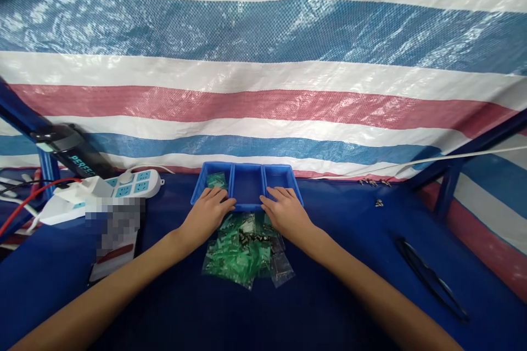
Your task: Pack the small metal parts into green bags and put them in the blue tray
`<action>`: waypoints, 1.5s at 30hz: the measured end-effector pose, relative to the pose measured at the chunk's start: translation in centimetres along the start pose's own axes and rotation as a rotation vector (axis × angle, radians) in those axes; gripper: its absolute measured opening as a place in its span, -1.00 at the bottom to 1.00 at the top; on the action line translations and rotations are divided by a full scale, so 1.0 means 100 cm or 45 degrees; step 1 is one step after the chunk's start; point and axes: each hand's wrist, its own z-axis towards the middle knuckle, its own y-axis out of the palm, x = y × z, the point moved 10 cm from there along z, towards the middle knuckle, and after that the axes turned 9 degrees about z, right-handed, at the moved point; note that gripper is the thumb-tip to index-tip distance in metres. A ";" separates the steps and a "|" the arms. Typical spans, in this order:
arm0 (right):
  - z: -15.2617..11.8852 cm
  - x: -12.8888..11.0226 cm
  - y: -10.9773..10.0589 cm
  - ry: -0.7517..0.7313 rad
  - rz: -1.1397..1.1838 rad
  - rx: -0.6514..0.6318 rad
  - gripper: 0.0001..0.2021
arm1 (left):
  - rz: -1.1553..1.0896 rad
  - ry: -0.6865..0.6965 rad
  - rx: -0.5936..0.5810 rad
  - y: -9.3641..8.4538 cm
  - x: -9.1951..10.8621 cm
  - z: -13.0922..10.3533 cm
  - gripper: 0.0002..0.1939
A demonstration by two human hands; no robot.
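Three small blue trays stand side by side at the far middle of the blue table. The left tray holds a green packet; the other two look bare. My left hand rests palm down on the front rim of the left tray. My right hand lies the same way on the front rim of the right tray. Neither hand holds anything. Between and just below my wrists lies a heap of small clear and green plastic packets with dark small parts inside.
A white power strip with plugs and red and white cables sits at the left, beside a dark bottle. Black tweezers lie at the right. Several small screws lie near the striped tarp wall. Blue frame posts stand at both sides.
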 end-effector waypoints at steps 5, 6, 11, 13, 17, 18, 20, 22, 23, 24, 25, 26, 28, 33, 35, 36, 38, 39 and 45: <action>0.000 -0.005 0.010 -0.065 -0.126 -0.124 -0.72 | -0.042 0.010 -0.030 -0.002 0.003 -0.001 -0.82; -0.001 -0.006 0.012 -0.075 -0.146 -0.141 -0.70 | -0.047 0.017 -0.032 -0.002 0.003 0.000 -0.82; 0.000 -0.008 0.014 -0.094 -0.169 -0.193 -0.68 | -0.051 0.058 -0.059 0.001 0.003 0.002 -0.81; 0.000 -0.008 0.013 -0.084 -0.163 -0.212 -0.67 | -0.024 0.069 -0.097 0.003 0.003 0.003 -0.80; -0.003 -0.006 -0.002 -0.038 -0.084 -0.130 -0.67 | 0.057 -0.050 -0.094 -0.008 0.002 -0.003 -0.71; -0.006 -0.006 -0.008 -0.029 -0.032 -0.079 -0.67 | 0.052 -0.100 -0.068 -0.013 0.002 -0.008 -0.62; -0.016 -0.007 -0.017 -0.035 0.121 0.008 -0.63 | -0.037 -0.158 -0.026 -0.021 0.010 -0.021 -0.49; -0.032 -0.015 -0.018 -0.091 0.302 0.013 -0.55 | -0.195 -0.084 -0.050 -0.020 0.029 -0.036 -0.37; -0.041 -0.022 -0.014 -0.151 0.376 -0.045 -0.47 | -0.255 -0.036 -0.074 -0.017 0.040 -0.044 -0.27; -0.050 -0.030 -0.008 -0.207 0.421 -0.119 -0.38 | -0.297 0.012 -0.088 -0.013 0.049 -0.051 -0.17; -0.059 -0.038 -0.002 -0.251 0.445 -0.195 -0.25 | -0.321 0.058 -0.119 -0.008 0.058 -0.057 -0.08; -0.066 -0.043 0.004 -0.270 0.450 -0.251 -0.16 | -0.333 0.078 -0.141 -0.002 0.063 -0.062 -0.03; -0.077 -0.052 0.014 -0.295 0.449 -0.345 -0.04 | -0.339 0.100 -0.177 0.009 0.069 -0.067 0.03; -0.079 -0.057 0.037 -0.226 0.442 -0.432 -0.04 | -0.333 0.113 -0.194 0.022 0.065 -0.066 0.00; -0.076 -0.054 0.044 -0.170 0.437 -0.417 -0.07 | -0.335 0.134 -0.220 0.024 0.064 -0.064 -0.01; -0.075 -0.053 0.046 -0.145 0.438 -0.409 -0.08 | -0.339 0.150 -0.233 0.025 0.064 -0.063 -0.01; -0.075 -0.053 0.049 -0.111 0.444 -0.406 -0.10 | -0.351 0.175 -0.238 0.025 0.064 -0.062 -0.03; -0.075 -0.054 0.049 -0.102 0.447 -0.410 -0.11 | -0.359 0.181 -0.228 0.024 0.064 -0.062 -0.03; -0.069 -0.055 0.025 -0.160 0.418 -0.267 -0.14 | -0.407 0.144 -0.103 0.000 0.052 -0.061 -0.09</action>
